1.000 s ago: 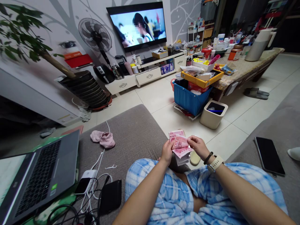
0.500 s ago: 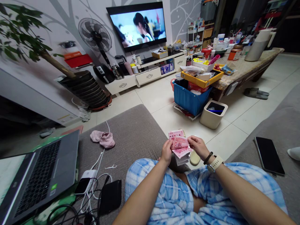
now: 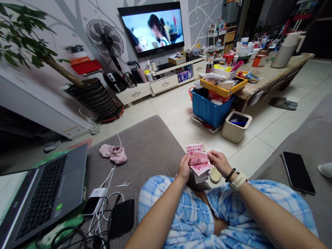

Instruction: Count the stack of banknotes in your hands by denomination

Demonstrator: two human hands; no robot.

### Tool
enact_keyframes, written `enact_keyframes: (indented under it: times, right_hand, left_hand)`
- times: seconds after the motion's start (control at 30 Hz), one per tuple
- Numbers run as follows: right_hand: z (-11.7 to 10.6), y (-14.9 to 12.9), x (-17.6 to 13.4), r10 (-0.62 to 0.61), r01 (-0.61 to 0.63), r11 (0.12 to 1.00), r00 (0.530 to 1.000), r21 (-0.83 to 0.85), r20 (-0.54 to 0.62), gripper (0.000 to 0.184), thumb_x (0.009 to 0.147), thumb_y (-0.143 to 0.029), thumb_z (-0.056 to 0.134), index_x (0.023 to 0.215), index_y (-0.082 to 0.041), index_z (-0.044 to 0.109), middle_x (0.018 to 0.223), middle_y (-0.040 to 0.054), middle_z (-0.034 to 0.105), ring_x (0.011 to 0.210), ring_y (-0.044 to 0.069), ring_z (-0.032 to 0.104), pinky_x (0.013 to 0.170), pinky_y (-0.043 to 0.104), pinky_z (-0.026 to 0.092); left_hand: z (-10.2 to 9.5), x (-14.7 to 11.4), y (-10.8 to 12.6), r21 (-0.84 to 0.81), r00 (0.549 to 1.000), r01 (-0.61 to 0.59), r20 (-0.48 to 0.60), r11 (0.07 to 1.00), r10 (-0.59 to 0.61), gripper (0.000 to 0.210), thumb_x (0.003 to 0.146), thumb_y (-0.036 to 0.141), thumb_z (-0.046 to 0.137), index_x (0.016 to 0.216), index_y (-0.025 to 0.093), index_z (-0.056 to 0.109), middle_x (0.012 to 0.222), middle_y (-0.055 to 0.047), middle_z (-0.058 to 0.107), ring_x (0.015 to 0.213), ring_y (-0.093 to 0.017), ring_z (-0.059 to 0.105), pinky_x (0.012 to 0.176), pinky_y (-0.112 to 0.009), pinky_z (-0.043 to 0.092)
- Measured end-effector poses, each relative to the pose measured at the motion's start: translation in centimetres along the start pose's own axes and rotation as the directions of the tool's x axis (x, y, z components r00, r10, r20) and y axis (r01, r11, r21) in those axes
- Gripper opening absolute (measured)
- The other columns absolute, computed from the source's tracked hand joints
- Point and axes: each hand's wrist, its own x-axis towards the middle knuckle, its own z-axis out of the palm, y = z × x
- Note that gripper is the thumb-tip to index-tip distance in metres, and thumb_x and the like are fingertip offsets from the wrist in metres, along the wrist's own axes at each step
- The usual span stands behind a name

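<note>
Several pink banknotes [image 3: 199, 158] marked 100 are spread between my two hands, above my lap. My left hand [image 3: 184, 167] is closed on their left side, thumb on top. With a pinch, my right hand [image 3: 219, 160] grips the right edge of the front note. A bracelet and a pale watch [image 3: 237, 181] sit on my right wrist. Below the notes are folded white papers [image 3: 201, 178]; whether my left hand holds them too I cannot tell. My legs are crossed in blue and white checked trousers [image 3: 166, 211].
On the grey seat to my left lie a laptop [image 3: 44, 193], pink socks [image 3: 114, 154], tangled cables and a black box-like item [image 3: 121, 218]. A phone [image 3: 298, 172] lies at my right. Ahead stand a bin [image 3: 236, 128], a blue crate [image 3: 211, 109] and a cluttered table [image 3: 275, 74].
</note>
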Motion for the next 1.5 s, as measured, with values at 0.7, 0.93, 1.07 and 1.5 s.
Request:
enact_keyframes:
  times: [0.7,0.93,1.07,1.5]
  right_hand:
    - [-0.07,0.2,0.05,0.0,0.0,1.0,1.0,-0.009,0.007,0.031,0.077,-0.046,0.056,0.068,-0.017,0.059,0.051,-0.0026,0.051,0.047,0.01,0.041,0.047,0.024,0.03]
    - [0.11,-0.19,-0.11,0.0,0.001,0.999,1.0,-0.04,0.021,0.03,0.073,-0.046,0.061,0.065,-0.017,0.056,0.05,-0.0021,0.053,0.047,0.011,0.043,0.048,0.024,0.032]
    - [0.03,0.22,0.09,-0.028,0.027,0.999,0.999,-0.045,-0.031,0.033,0.066,-0.046,0.069,0.065,-0.018,0.052,0.055,-0.0038,0.049,0.051,0.01,0.042,0.048,0.023,0.032]
    - [-0.18,0.35,0.03,-0.023,0.022,0.997,1.0,-0.069,-0.021,0.027,0.073,-0.044,0.061,0.066,-0.018,0.054,0.054,-0.0039,0.045,0.051,0.01,0.039,0.048,0.023,0.03]
  left_hand:
    - [0.18,-0.18,0.26,-0.015,1.0,0.017,0.0,1.0,-0.017,0.021,0.07,0.034,0.066,0.078,0.015,0.064,0.076,-0.003,0.069,0.07,-0.016,0.063,0.07,-0.027,0.046]
    - [0.24,-0.29,0.36,0.004,0.998,0.047,0.05,0.999,-0.047,0.029,0.067,0.037,0.068,0.084,0.014,0.063,0.077,-0.006,0.069,0.07,-0.019,0.064,0.071,-0.031,0.046]
    - [0.03,-0.23,0.3,0.057,0.998,0.052,0.03,0.997,-0.054,0.03,0.063,0.034,0.072,0.082,0.013,0.062,0.076,-0.005,0.069,0.068,-0.017,0.063,0.07,-0.03,0.046]
    - [-0.04,-0.15,-0.01,0.074,0.998,0.034,0.044,0.997,-0.037,0.032,0.067,0.038,0.067,0.087,0.013,0.063,0.077,-0.005,0.068,0.07,-0.017,0.062,0.069,-0.029,0.045]
